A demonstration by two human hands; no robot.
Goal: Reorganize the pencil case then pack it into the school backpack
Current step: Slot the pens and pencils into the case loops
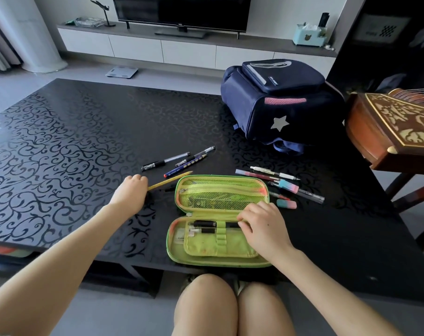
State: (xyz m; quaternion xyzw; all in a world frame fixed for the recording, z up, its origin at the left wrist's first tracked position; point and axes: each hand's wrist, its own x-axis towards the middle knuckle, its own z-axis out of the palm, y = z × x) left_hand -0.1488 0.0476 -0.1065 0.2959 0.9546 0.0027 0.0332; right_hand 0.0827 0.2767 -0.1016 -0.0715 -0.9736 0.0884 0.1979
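While the left hand (130, 190) grips one yellow pencil (172, 180), curled fingers (246, 224) of the right hand (263, 226) touch two pens (204, 224) in the pencil case (220, 249); grasp unclear.

Low black glossy table (72, 141) with a scrolling vine pattern. At its near edge lay an open lime-green fabric pencil case (220, 249). Beyond the case's left corner lay two clear black-ink pens (166, 161) and a blue pencil (175, 171). To the right lay several pink, white and clear pens (274, 173) and a pink-and-blue eraser (286, 204). Toward the far right rested a navy fabric backpack (278, 105) bearing a silver star.
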